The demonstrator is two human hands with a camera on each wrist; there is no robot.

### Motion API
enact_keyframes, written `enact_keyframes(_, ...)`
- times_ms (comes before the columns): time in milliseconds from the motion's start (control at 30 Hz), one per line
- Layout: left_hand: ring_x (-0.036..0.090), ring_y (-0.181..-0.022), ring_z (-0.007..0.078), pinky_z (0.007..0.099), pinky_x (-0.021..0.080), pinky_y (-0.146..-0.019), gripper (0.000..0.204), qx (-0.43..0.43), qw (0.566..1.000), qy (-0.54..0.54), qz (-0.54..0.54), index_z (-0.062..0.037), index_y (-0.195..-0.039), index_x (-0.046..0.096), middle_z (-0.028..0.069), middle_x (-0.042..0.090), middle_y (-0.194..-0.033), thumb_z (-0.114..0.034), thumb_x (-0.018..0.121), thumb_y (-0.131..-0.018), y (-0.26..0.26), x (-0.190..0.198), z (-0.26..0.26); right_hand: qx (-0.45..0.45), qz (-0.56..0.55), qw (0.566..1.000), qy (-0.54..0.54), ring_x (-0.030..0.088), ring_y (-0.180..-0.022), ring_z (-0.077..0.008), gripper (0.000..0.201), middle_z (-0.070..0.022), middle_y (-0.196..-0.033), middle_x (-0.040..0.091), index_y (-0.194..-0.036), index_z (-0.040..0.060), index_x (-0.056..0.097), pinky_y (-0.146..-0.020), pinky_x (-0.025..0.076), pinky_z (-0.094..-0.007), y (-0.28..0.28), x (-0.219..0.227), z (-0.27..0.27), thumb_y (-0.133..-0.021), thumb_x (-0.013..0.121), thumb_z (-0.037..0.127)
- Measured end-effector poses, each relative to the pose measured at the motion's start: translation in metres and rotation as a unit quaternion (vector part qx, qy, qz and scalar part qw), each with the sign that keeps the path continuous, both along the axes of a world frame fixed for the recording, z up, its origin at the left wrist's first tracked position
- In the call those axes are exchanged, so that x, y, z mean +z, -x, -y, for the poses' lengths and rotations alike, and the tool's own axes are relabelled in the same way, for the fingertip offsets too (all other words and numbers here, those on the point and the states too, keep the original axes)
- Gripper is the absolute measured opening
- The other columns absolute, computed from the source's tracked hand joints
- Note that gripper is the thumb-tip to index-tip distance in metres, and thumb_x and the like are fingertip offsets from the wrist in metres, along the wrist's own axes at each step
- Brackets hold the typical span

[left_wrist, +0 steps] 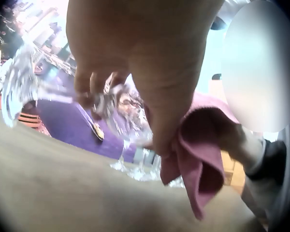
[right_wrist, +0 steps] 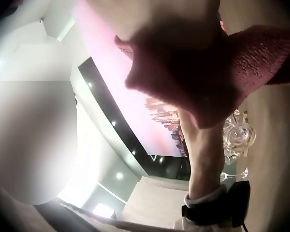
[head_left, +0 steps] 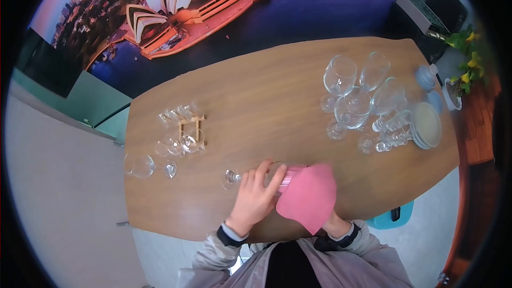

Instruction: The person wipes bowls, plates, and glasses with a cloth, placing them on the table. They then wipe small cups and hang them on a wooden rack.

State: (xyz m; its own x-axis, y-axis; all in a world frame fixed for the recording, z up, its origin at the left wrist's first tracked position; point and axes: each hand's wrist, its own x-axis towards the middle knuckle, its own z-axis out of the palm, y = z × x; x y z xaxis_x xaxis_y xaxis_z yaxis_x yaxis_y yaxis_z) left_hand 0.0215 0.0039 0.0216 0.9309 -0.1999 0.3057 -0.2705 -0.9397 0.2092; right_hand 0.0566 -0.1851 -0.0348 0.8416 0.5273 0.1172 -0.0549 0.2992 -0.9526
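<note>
Lying sideways over the near part of the table, a clear stemmed glass (head_left: 230,177) points its foot to the left. My left hand (head_left: 255,194) grips its bowl, fingers and thumb curled round it; the left wrist view shows the same glass (left_wrist: 130,116) within the fingers. A pink cloth (head_left: 309,197) covers the mouth end of the glass, its folds hanging down in the left wrist view. Behind the cloth, my right hand (head_left: 334,225) holds it against the glass, its fingers hidden by the fabric.
Large stemmed glasses (head_left: 353,108) and small glasses (head_left: 392,133) stand at the right of the wooden table (head_left: 256,106), beside stacked bowls (head_left: 426,125). Leftward are a small wooden rack (head_left: 192,128) with glasses and a glass lying down (head_left: 140,166). A potted plant (head_left: 469,64) is at far right.
</note>
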Motion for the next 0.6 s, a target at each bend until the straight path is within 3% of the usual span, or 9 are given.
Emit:
enact_keyframes(67, 0.066, -0.101, 0.0352, 0.0414, 0.056, -0.084, 0.080, 0.006, 0.998, 0.054, 0.010, -0.0064, -0.138, 0.051, 0.0177, 0.056, -0.131, -0.007, 0.084, -0.066, 0.001, -0.016, -0.004, -0.046, 0.009, 0.999, -0.005, 0.061, -0.118, -0.0215, 0.050, -0.0093, -0.128, 0.060, -0.135, 0.0041, 0.052, -0.095, 0.053, -0.0355, 0.006, -0.004, -0.002, -0.092, 0.075, 0.014)
enact_keyframes(167, 0.067, -0.097, 0.0301, 0.0381, 0.056, -0.079, 0.070, -0.001, 0.984, 0.180, -0.006, -0.0044, -0.129, 0.057, 0.0157, 0.058, -0.128, -0.008, 0.086, -0.065, -0.003, -0.012, -0.006, 0.039, 0.005, 0.999, -0.009, 0.061, -0.117, -0.0226, 0.051, -0.0101, -0.126, 0.060, -0.137, 0.0035, 0.050, -0.096, 0.053, -0.0343, 0.005, -0.003, 0.001, -0.094, 0.074, 0.018)
enact_keyframes(233, 0.068, -0.098, 0.0274, 0.0386, 0.057, -0.081, 0.073, -0.009, 0.935, 0.321, -0.150, -0.0036, -0.129, 0.058, 0.0149, 0.061, -0.128, -0.012, 0.090, -0.064, 0.001, 0.007, -0.012, 0.122, 0.105, 0.964, 0.210, 0.061, -0.118, -0.0221, 0.047, -0.0093, -0.129, 0.061, -0.135, 0.0044, 0.053, -0.108, 0.045, -0.0383, 0.002, -0.003, -0.006, -0.096, 0.071, 0.024)
enact_keyframes(367, 0.069, -0.103, 0.0268, 0.0380, 0.058, -0.087, 0.079, -0.078, 0.903, 0.357, -0.225, -0.0030, -0.132, 0.058, 0.0152, 0.062, -0.128, -0.014, 0.093, -0.062, -0.001, 0.026, -0.023, 0.194, 0.018, 0.980, 0.032, 0.063, -0.115, -0.0215, 0.043, -0.0070, -0.130, 0.063, -0.132, 0.0078, 0.058, -0.120, 0.030, -0.0484, -0.012, 0.013, -0.001, -0.096, 0.068, 0.030)
enact_keyframes(400, 0.068, -0.107, 0.0263, 0.0373, 0.057, -0.091, 0.083, -0.079, 0.895, 0.364, -0.245, -0.0023, -0.134, 0.056, 0.0149, 0.063, -0.128, -0.013, 0.093, -0.061, -0.001, 0.029, -0.023, 0.163, 0.207, 0.957, 0.118, 0.062, -0.114, -0.0203, 0.044, -0.0052, -0.131, 0.063, -0.131, 0.0097, 0.059, -0.122, 0.022, -0.0529, -0.019, 0.014, 0.002, -0.095, 0.067, 0.034)
enact_keyframes(433, 0.068, -0.111, 0.0257, 0.0367, 0.056, -0.094, 0.087, -0.080, 0.886, 0.370, -0.267, -0.0015, -0.137, 0.055, 0.0145, 0.064, -0.128, -0.012, 0.094, -0.060, -0.001, 0.030, -0.023, 0.125, 0.385, 0.892, 0.200, 0.062, -0.114, -0.0190, 0.045, -0.0034, -0.132, 0.063, -0.131, 0.0116, 0.061, -0.125, 0.014, -0.0574, -0.023, 0.014, 0.004, -0.094, 0.067, 0.038)
enact_keyframes(467, 0.068, -0.111, 0.0257, 0.0367, 0.056, -0.094, 0.087, -0.082, 0.886, 0.369, -0.268, -0.0015, -0.137, 0.055, 0.0145, 0.064, -0.128, -0.012, 0.094, -0.060, 0.001, 0.026, -0.025, 0.123, 0.384, 0.893, 0.200, 0.062, -0.114, -0.0190, 0.045, -0.0034, -0.132, 0.063, -0.131, 0.0116, 0.061, -0.125, 0.014, -0.0574, -0.023, 0.014, 0.004, -0.094, 0.067, 0.038)
enact_keyframes(533, 0.065, -0.116, 0.0310, 0.0397, 0.054, -0.098, 0.083, -0.041, 0.874, 0.415, -0.248, -0.0051, -0.139, 0.053, 0.0153, 0.062, -0.130, -0.014, 0.091, -0.065, 0.005, 0.014, -0.028, -0.047, 0.532, 0.802, 0.268, 0.061, -0.115, -0.0198, 0.051, -0.0038, -0.132, 0.063, -0.134, 0.0133, 0.060, -0.123, 0.016, -0.0616, -0.024, 0.013, 0.001, -0.093, 0.066, 0.044)
enact_keyframes(600, 0.065, -0.117, 0.0297, 0.0393, 0.054, -0.098, 0.085, -0.040, 0.872, 0.421, -0.245, -0.0048, -0.140, 0.052, 0.0148, 0.063, -0.129, -0.012, 0.091, -0.065, 0.006, 0.011, -0.028, -0.047, 0.539, 0.781, 0.312, 0.060, -0.116, -0.0199, 0.059, -0.0025, -0.131, 0.063, -0.135, 0.0134, 0.061, -0.122, 0.019, -0.0587, -0.022, 0.021, 0.007, -0.090, 0.069, 0.050)
